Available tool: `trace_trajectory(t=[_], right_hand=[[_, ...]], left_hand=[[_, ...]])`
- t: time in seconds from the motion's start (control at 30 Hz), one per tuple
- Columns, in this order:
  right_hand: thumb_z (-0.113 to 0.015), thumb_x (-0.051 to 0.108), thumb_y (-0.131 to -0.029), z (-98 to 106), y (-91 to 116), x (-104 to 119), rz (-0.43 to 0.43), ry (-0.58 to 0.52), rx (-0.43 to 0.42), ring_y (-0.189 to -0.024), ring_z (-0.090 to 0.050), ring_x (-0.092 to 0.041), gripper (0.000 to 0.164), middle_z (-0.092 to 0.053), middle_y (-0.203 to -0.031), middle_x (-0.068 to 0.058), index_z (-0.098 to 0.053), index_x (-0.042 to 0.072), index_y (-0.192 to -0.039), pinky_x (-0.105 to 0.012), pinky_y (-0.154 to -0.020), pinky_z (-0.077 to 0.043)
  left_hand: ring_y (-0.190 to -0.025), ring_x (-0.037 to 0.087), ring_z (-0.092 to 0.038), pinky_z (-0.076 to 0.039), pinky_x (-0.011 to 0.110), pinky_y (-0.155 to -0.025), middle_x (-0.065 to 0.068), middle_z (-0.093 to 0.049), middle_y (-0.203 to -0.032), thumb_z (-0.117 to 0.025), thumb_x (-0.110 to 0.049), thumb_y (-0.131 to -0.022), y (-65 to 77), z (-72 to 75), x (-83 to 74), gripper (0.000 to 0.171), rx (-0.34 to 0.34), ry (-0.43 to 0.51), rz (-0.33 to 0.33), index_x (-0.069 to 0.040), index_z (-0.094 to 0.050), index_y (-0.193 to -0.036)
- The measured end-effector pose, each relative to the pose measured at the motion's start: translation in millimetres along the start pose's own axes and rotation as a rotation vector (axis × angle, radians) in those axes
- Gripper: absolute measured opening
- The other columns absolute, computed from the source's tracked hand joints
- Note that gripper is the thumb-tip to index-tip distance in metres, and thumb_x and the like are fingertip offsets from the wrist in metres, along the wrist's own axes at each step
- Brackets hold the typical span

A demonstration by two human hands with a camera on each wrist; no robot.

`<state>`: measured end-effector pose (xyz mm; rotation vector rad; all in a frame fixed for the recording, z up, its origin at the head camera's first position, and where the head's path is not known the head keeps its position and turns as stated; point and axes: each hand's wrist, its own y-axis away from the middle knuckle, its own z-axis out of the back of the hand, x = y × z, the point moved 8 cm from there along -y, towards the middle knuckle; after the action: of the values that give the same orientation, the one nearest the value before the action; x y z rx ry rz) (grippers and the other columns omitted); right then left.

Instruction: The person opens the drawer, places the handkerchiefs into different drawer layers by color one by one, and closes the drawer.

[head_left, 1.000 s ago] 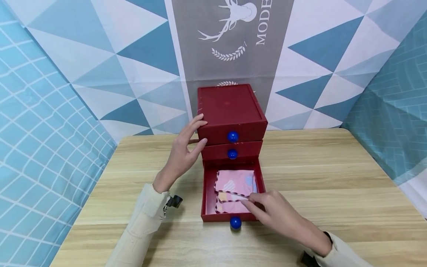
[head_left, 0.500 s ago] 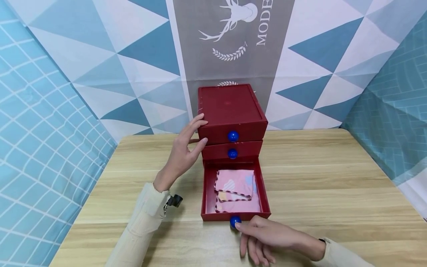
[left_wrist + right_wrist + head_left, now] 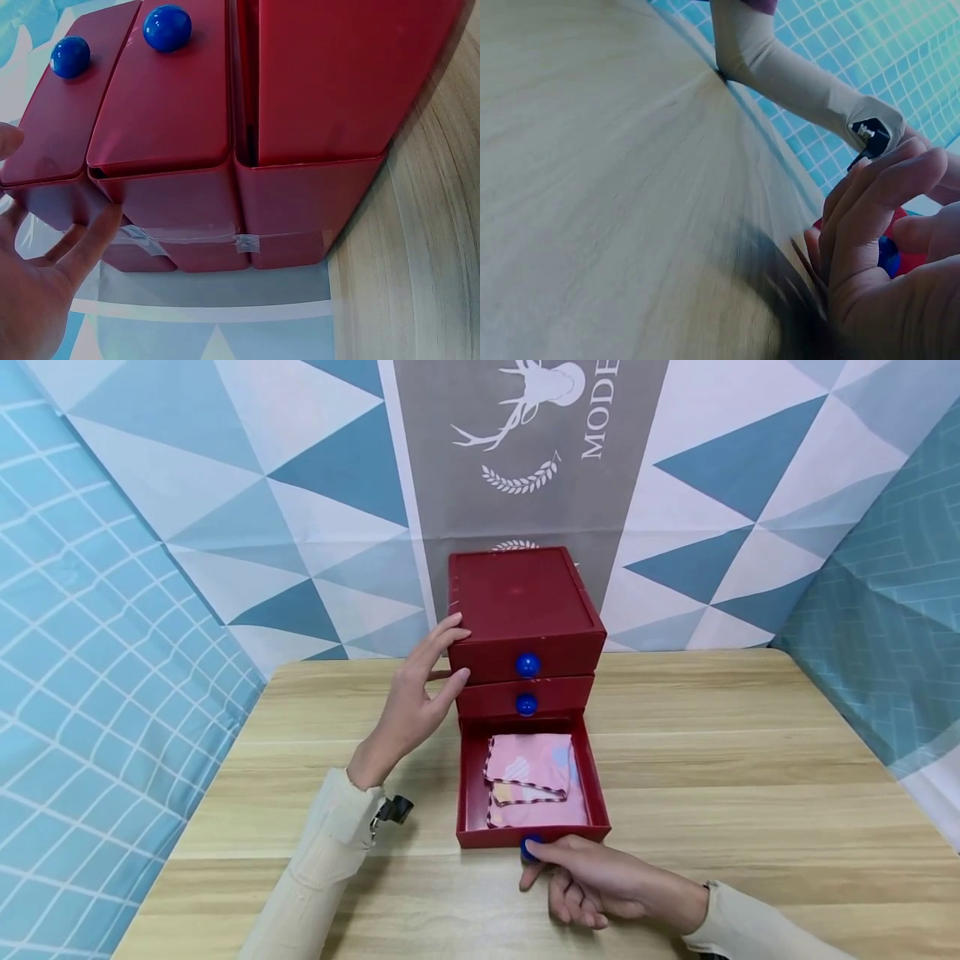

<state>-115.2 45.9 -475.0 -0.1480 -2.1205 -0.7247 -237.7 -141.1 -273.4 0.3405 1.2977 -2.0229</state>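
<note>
A red cabinet (image 3: pixel 517 597) of stacked drawers stands on the table, with blue round knobs on its fronts. Its bottom drawer (image 3: pixel 472 837) is pulled out; inside lies a folded pink cloth (image 3: pixel 528 760) with a dark-and-white striped edge. My left hand (image 3: pixel 412 706) steadies the cabinet's left side, fingertips on the top edge and thumb near the front corner. In the left wrist view its fingers (image 3: pixel 94 244) touch the side wall. My right hand (image 3: pixel 600 877) holds the bottom drawer's knob (image 3: pixel 528 847) between thumb and index finger, the other fingers curled beneath. That hand partly covers the knob.
The wood-grain table (image 3: pixel 750 793) extends on both sides of the cabinet. A patterned cloth backdrop (image 3: pixel 315 527) rises right behind it, and blue tile-print sheets (image 3: pixel 97 635) hang at the sides. Clear tape (image 3: pixel 247 243) runs across the cabinet's side.
My right hand has let go of the pink cloth's corner, moved down to the bottom drawer's knob and taken hold of it. The drawer has slid slightly inward. My left hand stays put.
</note>
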Motion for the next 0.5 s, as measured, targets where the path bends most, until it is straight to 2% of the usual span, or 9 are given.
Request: trace_trajectory(t=[0.2,0.33,0.5], right_hand=[[-0.04,0.046,-0.106,-2.4,-4.0,2.6,0.027,-0.054,0.027,-0.045,-0.053,-0.004,0.044,-0.064,-0.066,0.002,-0.052,0.004,-0.11,-0.016,-0.038,-0.042],[-0.039,0.046,-0.106,-4.2,-4.1,8.4,0.061,-0.063,0.031,-0.045,-0.053,-0.005,0.042,-0.063,-0.066,0.002,-0.05,0.006,-0.108,-0.016,-0.039,-0.042],[-0.04,0.047,-0.105,2.0,-5.8,18.4,0.096,-0.037,-0.016,-0.043,-0.052,-0.006,0.043,-0.062,-0.063,0.001,-0.05,0.005,-0.106,-0.017,-0.038,-0.04]], left_hand=[[-0.134,0.017,-0.048,-0.06,0.041,-0.081,-0.002,-0.037,-0.158,-0.065,-0.013,-0.095,4.2,-6.0,31.1,0.05,0.001,-0.015,-0.017,-0.019,-0.052,-0.143],[-0.134,0.016,-0.047,-0.06,0.039,-0.082,-0.003,-0.036,-0.158,-0.065,-0.014,-0.096,4.4,-6.5,31.6,0.05,0.006,-0.019,-0.015,-0.02,-0.051,-0.144],[-0.134,0.015,-0.048,-0.06,0.04,-0.081,-0.004,-0.036,-0.158,-0.065,-0.013,-0.095,3.9,-6.4,32.1,0.051,0.006,-0.02,-0.004,-0.021,-0.051,-0.144]])
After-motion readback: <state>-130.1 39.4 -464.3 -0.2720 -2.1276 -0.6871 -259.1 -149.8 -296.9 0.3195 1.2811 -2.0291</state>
